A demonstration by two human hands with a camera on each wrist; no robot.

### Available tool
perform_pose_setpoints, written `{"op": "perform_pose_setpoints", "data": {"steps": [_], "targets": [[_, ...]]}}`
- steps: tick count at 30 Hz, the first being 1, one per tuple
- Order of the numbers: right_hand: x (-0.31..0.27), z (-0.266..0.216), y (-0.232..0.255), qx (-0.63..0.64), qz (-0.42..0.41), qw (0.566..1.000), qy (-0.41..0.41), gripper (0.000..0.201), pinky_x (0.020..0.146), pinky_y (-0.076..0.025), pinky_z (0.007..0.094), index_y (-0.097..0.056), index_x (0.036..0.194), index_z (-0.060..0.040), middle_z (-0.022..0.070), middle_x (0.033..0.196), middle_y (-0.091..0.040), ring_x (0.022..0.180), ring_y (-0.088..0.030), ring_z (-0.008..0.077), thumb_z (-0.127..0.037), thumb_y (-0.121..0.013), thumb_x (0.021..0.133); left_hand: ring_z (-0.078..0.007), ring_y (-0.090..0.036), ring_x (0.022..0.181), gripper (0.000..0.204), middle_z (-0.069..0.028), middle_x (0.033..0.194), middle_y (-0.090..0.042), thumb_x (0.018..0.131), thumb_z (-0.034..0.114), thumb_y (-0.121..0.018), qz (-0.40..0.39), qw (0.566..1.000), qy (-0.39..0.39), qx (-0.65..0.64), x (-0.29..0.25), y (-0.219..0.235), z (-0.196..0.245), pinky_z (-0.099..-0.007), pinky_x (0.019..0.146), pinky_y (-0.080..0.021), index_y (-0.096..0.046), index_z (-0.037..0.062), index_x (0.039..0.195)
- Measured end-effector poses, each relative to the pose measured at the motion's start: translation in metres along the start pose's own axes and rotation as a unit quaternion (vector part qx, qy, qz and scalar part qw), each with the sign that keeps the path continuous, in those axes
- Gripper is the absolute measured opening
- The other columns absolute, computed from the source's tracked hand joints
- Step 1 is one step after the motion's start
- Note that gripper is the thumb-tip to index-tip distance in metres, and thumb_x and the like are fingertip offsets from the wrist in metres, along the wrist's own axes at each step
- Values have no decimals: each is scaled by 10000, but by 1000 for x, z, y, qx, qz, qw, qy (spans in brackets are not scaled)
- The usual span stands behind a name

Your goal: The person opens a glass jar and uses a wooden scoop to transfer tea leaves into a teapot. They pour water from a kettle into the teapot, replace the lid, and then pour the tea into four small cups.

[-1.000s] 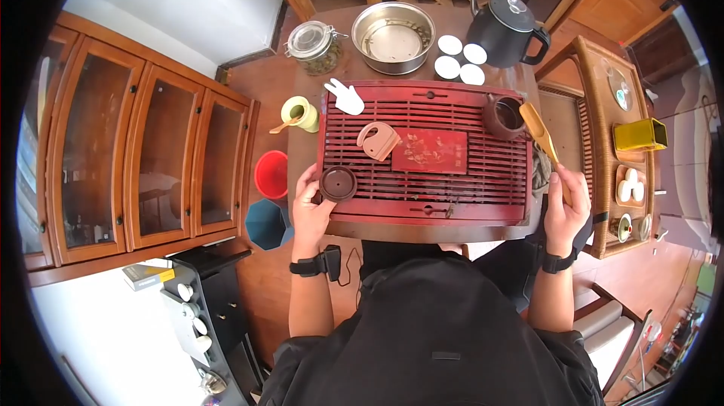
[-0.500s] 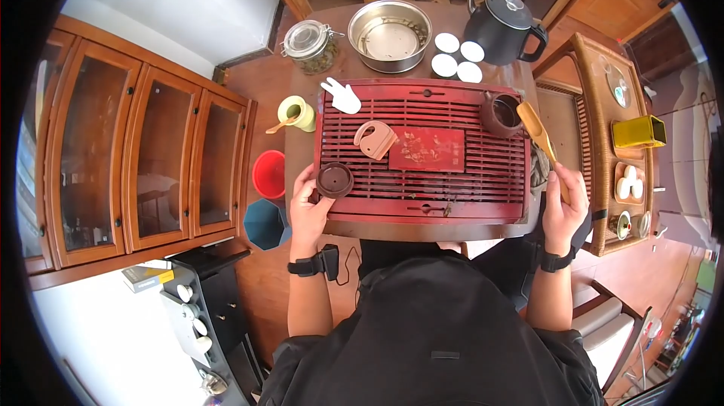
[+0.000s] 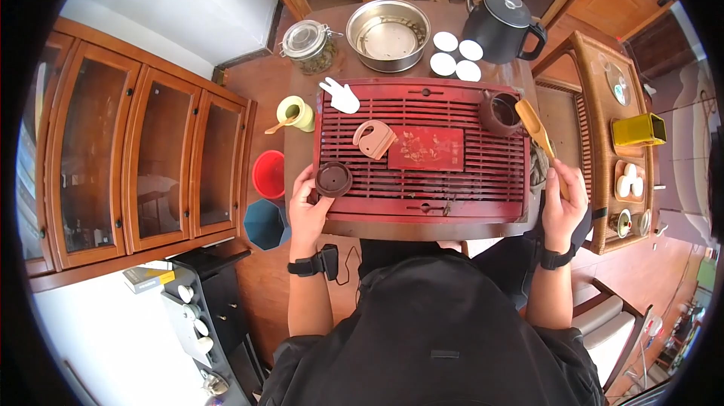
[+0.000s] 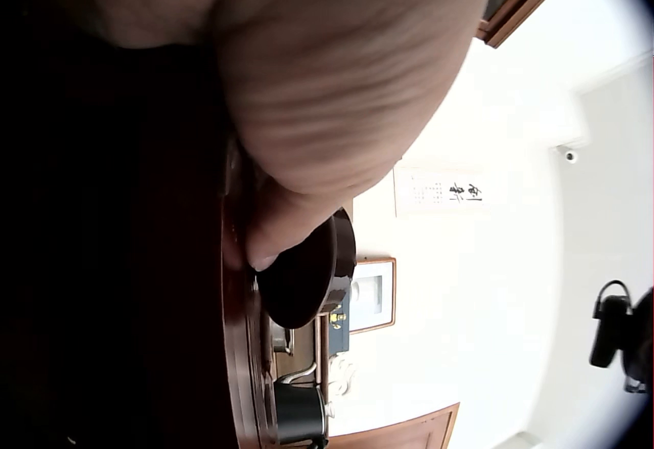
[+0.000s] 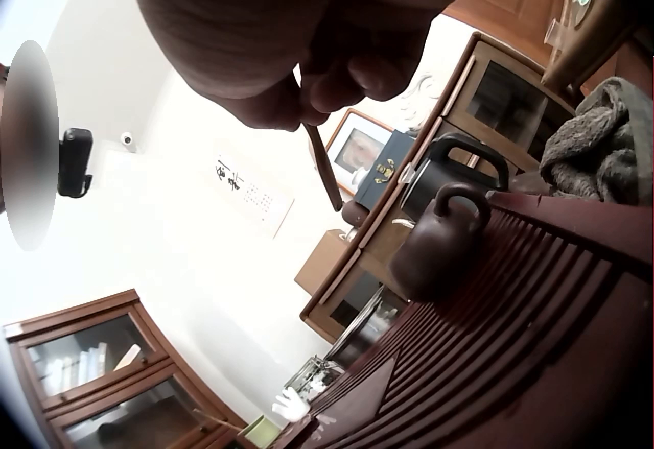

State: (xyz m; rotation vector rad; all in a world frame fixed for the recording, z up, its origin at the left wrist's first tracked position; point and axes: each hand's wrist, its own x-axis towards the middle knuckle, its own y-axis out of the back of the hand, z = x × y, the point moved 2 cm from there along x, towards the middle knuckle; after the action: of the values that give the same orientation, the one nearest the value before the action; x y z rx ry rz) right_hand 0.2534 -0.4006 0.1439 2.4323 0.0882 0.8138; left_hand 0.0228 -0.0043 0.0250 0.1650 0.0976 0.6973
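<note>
My left hand point(image 3: 308, 210) holds a dark brown teapot lid point(image 3: 333, 180) by its edge at the tray's front left corner. A small hole shows in the lid's middle; in the left wrist view the lid point(image 4: 312, 275) appears tilted beyond the thumb. Between thumb and fingers, my right hand point(image 3: 566, 206) pinches the handle of a wooden tea scoop point(image 3: 534, 125). The scoop's trough overlaps the right side of an uncovered dark brown teapot point(image 3: 494, 116) in the head view. That teapot stands at the back right of the slatted red tea tray point(image 3: 422, 214).
A pinkish clay piece point(image 3: 375, 140) and white hand-shaped ornament point(image 3: 341, 95) are on the tray. Behind it stand a lidded glass jar point(image 3: 309, 48), a metal basin point(image 3: 388, 35), several white cups point(image 3: 456, 57) and a black kettle point(image 3: 507, 25). Left is a yellow-green holder point(image 3: 296, 113); right, a crumpled cloth point(image 3: 538, 168).
The head view shifts very slightly. Both hands keep their holds on the teapot lid and the scoop, nearly still.
</note>
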Motion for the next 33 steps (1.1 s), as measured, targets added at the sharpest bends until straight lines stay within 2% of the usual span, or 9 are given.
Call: {"op": "perform_pose_setpoints", "data": {"steps": [9,12,15,20,23,24,28,30,33], "targets": [[-1,1,1,0,-1,1000,-8,186,737,-505,274,-718,1103,8,91,898,-664,798,-631,173,25,-704,918,-194,-568,1253,196,-130,1465,-495,908,-21,-714,-16,998,-24,-58,-4,2,0,-334,1023,-491,-679,-19,1101],[-1,0,1,-1,-2,1000,-11,185,742,-506,273,-718,1102,8,93,903,-665,806,-633,174,24,-706,918,-206,-565,1264,181,-142,1467,-490,914,-37,-698,-12,996,-9,-86,-7,3,4,-351,1049,-484,-668,-29,1092],[-1,1,1,5,-2,1000,-17,184,748,-508,274,-719,1100,8,98,908,-669,815,-638,178,24,-708,917,-202,-554,1297,170,-107,1468,-529,931,-69,-646,-9,996,-2,-87,-10,3,6,-353,1089,-454,-668,-5,1087],[1,1,2,-12,4,1000,16,181,715,-492,260,-706,1135,12,77,919,-645,781,-608,146,9,-665,960,-198,-572,1242,92,-144,1425,-538,950,-8,-667,18,998,1,-64,-12,13,-1,-346,1063,-459,-667,-13,1041],[-7,16,0,123,26,985,-116,211,662,-453,227,-671,1209,16,46,949,-599,734,-547,98,-19,-586,1020,-181,-581,1198,58,-140,1374,-577,988,46,-636,61,997,19,-52,-11,19,-6,-335,1045,-455,-659,-2,1015],[-6,18,-2,134,17,986,-101,261,624,-414,205,-632,1287,14,26,974,-559,712,-490,65,-44,-520,1059,-174,-584,1180,70,-139,1357,-589,1002,64,-624,78,995,29,-50,-11,20,-6,-331,1037,-454,-655,2,1006],[-4,17,-7,144,15,983,-108,304,633,-412,204,-616,1342,2,20,956,-549,731,-483,64,-66,-504,1068,-129,-599,984,204,-108,1296,-609,1083,188,-511,104,992,10,-65,-9,20,-12,-284,900,-487,-634,26,1070],[-7,23,-8,120,9,983,-136,325,637,-412,207,-601,1369,-1,6,943,-540,724,-475,69,-79,-502,1070,-126,-601,908,273,-101,1247,-616,1107,252,-461,120,985,17,-121,-8,18,-12,-287,852,-494,-612,25,1108],[-4,23,-10,50,-16,986,-159,387,669,-433,221,-546,1447,-18,7,971,-565,729,-475,77,-101,-504,1071,-129,-591,753,427,-109,1163,-610,1129,382,-342,146,984,-31,-97,-5,20,-28,-267,691,-492,-542,19,1233]]}}
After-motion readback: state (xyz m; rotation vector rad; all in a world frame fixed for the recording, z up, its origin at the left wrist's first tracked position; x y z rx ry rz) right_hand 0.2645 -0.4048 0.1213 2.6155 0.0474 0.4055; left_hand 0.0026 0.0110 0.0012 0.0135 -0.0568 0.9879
